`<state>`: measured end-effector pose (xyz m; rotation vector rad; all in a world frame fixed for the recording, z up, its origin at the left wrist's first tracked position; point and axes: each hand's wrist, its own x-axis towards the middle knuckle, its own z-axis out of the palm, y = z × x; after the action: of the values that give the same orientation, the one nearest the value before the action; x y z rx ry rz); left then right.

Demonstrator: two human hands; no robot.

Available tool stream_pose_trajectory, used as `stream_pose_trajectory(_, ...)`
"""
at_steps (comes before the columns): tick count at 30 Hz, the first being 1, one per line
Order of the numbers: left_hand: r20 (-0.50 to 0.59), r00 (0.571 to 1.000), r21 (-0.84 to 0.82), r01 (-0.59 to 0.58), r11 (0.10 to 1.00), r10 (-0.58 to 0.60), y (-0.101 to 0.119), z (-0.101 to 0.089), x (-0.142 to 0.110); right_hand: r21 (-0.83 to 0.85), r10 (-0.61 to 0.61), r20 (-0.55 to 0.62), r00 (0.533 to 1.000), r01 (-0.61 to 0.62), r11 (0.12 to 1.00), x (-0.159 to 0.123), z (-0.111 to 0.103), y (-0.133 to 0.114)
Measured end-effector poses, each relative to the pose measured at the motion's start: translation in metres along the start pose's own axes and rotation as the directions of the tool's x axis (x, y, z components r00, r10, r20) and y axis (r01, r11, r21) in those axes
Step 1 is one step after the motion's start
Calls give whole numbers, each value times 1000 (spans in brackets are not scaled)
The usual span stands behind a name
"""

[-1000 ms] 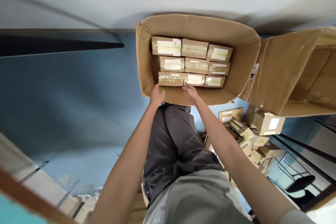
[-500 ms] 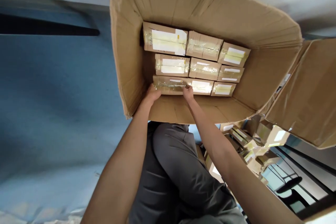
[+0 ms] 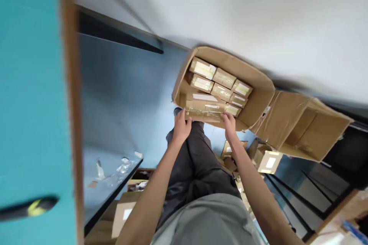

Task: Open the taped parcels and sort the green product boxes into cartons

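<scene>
Between my two hands is a small cardboard box [image 3: 204, 110] with clear tape along it and a white label on its far side. My left hand [image 3: 183, 125] grips its left end and my right hand [image 3: 229, 123] its right end. It is raised over the near edge of a large open carton [image 3: 260, 101]. Inside that carton stand several similar taped boxes [image 3: 221, 91] in rows, with white labels on most. The held box hides part of the near row.
Another open carton [image 3: 301, 122] adjoins at the right. More labelled boxes [image 3: 269, 161] are piled below it. A turquoise tabletop [image 3: 28, 95] with a dark, yellow-marked tool [image 3: 37, 207] fills the left. Plastic scraps [image 3: 123, 166] lie at lower left, by a dark bar [image 3: 115, 197].
The small box has come up from the carton's near row in both hands. My view has risen and swung, so the carton looks smaller and the turquoise tabletop shows at the left.
</scene>
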<state>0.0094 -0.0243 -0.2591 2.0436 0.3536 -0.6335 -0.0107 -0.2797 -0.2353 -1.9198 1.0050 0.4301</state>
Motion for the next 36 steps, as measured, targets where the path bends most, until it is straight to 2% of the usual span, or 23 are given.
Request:
stream_pose_trajectory(2,-98,994,4,-55,998,55,46,-42,-65,9,-13,39,999,13,1000,-57,-38,-43)
stream_pose_trajectory(4,-199,974,21,-102,995,104,90,-87,-127,22,-51,137,989,48,999,-110,-68,-84)
stream_pose_trajectory(6,-296,948,42,-112,993,119,125,-134,-177,66,-73,269,960,57,996,-155,-84,-124)
stream_pose_trajectory(8,-394,913,67,-90,994,109,145,-182,-214,125,-75,408,910,25,992,-192,-84,-161)
stream_pose_trajectory(11,-522,849,91,-38,995,81,148,-251,-240,187,-105,600,793,-12,982,-237,-53,-211)
stream_pose_trajectory(13,-587,808,80,-6,997,52,138,-292,-241,196,-143,698,702,4,981,-261,-18,-240)
stream_pose_trajectory(16,-655,756,31,47,998,-16,115,-347,-230,195,-186,804,565,44,980,-289,43,-274)
stream_pose_trajectory(18,-659,750,-8,70,998,-57,100,-377,-222,159,-168,852,495,62,985,-303,79,-291)
stream_pose_trajectory(19,-653,754,-17,79,997,-71,95,-389,-219,146,-159,859,486,65,987,-307,92,-296)
stream_pose_trajectory(21,-659,747,-17,102,995,-88,89,-403,-216,147,-158,881,446,58,987,-311,106,-302)
stream_pose_trajectory(23,-698,713,9,110,994,-73,93,-403,-216,160,-160,898,410,36,987,-307,104,-299)
stream_pose_trajectory(24,-719,693,30,102,994,-49,98,-395,-216,167,-159,902,400,15,986,-302,98,-295)
stream_pose_trajectory(25,-729,685,51,78,996,-16,105,-384,-214,170,-149,900,410,-17,985,-294,90,-289)
stream_pose_trajectory(26,-718,695,68,35,997,25,114,-368,-211,174,-128,888,441,-64,983,-285,80,-281)
stream_pose_trajectory(27,-681,729,71,-27,997,69,123,-348,-206,180,-100,869,485,-121,976,-273,69,-272)
stream_pose_trajectory(29,-508,847,12,-174,985,156,141,-300,-190,204,-26,811,584,-240,949,-245,45,-250)
stream_pose_trajectory(31,-247,947,-96,-233,968,204,154,-244,-166,239,59,735,675,-340,909,-211,21,-224)
stream_pose_trajectory(33,10,985,-194,-166,967,171,157,-189,-134,292,139,649,748,-413,863,-177,0,-196)
stream_pose_trajectory(34,110,985,-219,-105,970,131,156,-163,-116,321,184,602,777,-446,835,-159,-9,-181)
stream_pose_trajectory(36,239,970,-212,9,977,43,146,-120,-73,388,263,521,812,-499,775,-124,-22,-153)
